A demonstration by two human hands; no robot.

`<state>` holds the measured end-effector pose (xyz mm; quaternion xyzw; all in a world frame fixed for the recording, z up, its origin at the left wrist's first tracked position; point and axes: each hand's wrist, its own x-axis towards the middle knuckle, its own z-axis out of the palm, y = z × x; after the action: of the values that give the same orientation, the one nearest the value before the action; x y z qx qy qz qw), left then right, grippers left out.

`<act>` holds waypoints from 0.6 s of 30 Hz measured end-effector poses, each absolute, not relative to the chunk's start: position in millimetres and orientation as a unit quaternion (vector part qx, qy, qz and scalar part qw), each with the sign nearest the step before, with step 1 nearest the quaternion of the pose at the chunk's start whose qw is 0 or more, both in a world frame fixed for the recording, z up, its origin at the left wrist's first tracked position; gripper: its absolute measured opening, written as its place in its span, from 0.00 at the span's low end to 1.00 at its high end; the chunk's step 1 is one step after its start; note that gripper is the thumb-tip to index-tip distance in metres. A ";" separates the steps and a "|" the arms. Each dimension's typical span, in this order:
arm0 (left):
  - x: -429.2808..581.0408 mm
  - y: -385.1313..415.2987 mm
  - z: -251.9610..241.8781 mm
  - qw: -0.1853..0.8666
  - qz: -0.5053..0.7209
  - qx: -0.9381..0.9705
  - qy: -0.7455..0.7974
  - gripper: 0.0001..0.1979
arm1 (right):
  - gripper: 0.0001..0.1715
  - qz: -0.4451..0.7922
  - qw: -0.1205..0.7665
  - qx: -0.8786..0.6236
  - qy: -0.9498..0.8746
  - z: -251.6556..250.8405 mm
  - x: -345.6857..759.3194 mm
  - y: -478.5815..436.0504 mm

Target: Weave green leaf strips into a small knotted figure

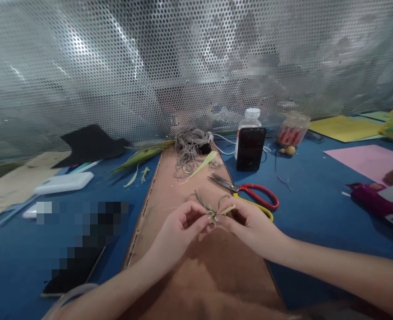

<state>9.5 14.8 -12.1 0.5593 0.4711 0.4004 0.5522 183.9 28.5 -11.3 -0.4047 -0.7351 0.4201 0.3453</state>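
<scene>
Where they meet low over the brown board (190,275), the left hand (179,226) and right hand (250,224) pinch their fingertips shut on a small leaf strip (228,209) wound with grey twine (200,198) — seemingly to keep it taut; scissors (250,193) lie just beside.

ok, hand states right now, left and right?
Left hand: closed, pinching the cord-and-leaf piece.
Right hand: closed, pinching the same piece from the other side.

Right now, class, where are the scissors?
Head view: the scissors lie right of centre, blades on the brown board, between the right hand and the black phone.
</scene>
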 end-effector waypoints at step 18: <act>10.2 15.3 -8.7 0.595 0.360 0.530 0.485 0.05 | 0.08 0.369 0.317 -0.346 -0.802 6.0 193.3 32.4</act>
<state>10.2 15.3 -8.7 0.5297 0.4850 0.3602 0.5954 193.3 32.4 6.0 -0.3461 -0.8022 0.3687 0.3174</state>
